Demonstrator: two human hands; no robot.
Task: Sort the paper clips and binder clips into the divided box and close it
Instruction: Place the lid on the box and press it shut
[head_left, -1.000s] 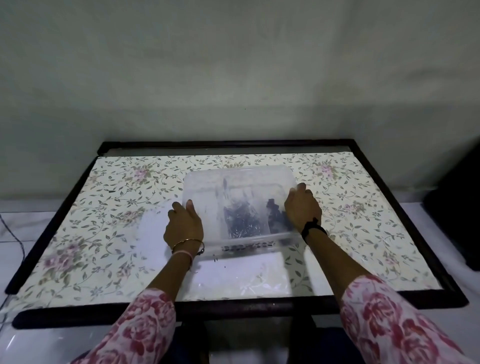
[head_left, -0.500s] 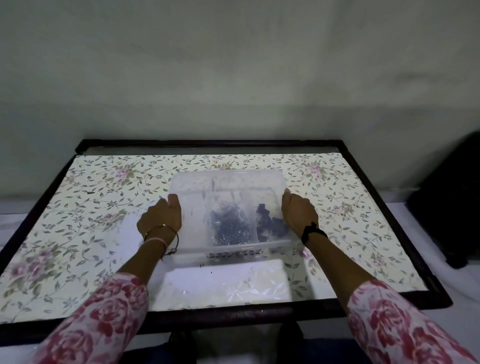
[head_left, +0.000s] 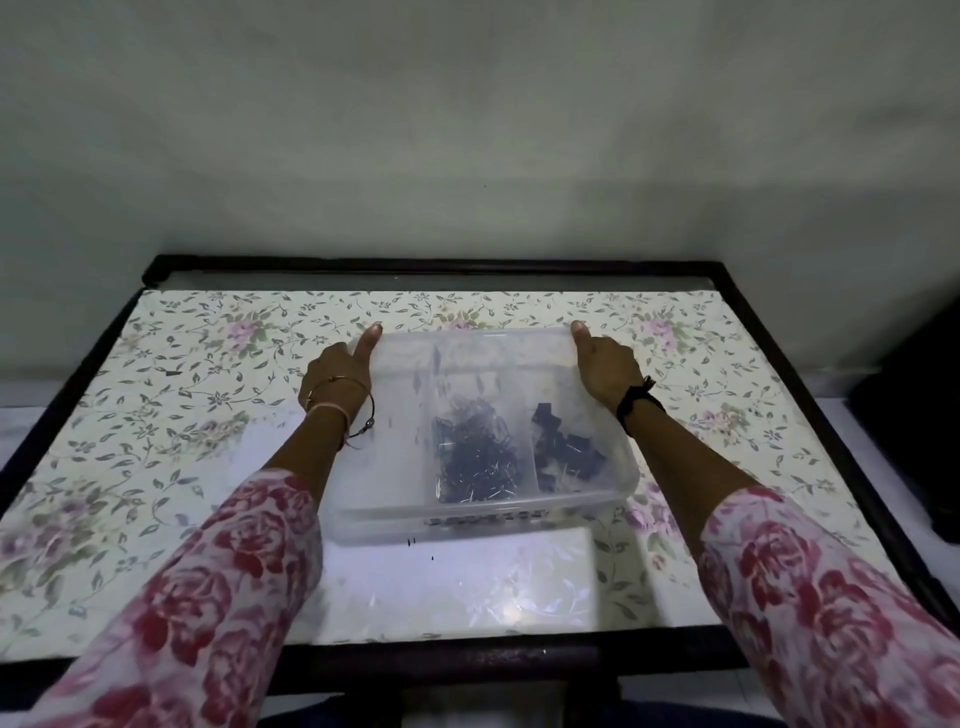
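Two bare hands in rose-printed sleeves

Both forearms wore loose pale sleeves printed with large red and pink roses, left sleeve (head_left: 208, 587) and right sleeve (head_left: 831, 608) alike, ending short of the wrists. The left hand (head_left: 337, 371) carried a thin gold-coloured wire bangle (head_left: 358, 387) and a narrow pale pink band (head_left: 332, 410). The right hand (head_left: 605, 364) bore a black wrist strap (head_left: 636, 402) with a small knot.

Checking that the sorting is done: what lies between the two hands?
In the head view, the clear divided box lies between the left hand and right hand, with paper clips in its middle compartment and binder clips in its right one.
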